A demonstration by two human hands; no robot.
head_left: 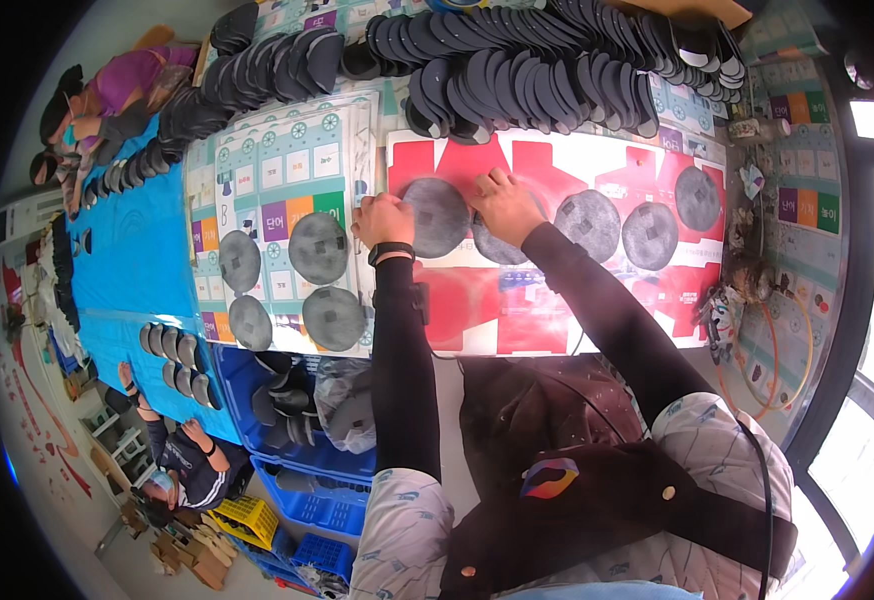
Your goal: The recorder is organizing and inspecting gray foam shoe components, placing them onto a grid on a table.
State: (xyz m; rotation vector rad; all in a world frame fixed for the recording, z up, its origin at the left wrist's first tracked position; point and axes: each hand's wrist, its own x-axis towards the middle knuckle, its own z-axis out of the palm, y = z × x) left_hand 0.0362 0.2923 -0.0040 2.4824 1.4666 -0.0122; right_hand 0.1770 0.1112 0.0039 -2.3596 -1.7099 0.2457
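Observation:
On the red and white printed sheet [457,300], a grey round disc [437,222] with a small dark square patch lies between my hands. My left hand [383,220] is closed at its left edge, fingers curled. My right hand [505,205] is closed, fingertips at the disc's upper right edge; they partly hide the contact. Beneath that hand and wrist, a second grey disc [502,244] is partly covered. More such discs lie to the right, including one grey disc [589,227] nearest my right forearm. To the left, a grey disc [318,248] lies on a printed board.
Stacked rows of dark curved pads [487,90] line the table's far side. A blue-covered table [132,265] stands left, with co-workers beside it. Blue crates [322,500] sit below left. Orange hoses [777,350] hang at the right wall.

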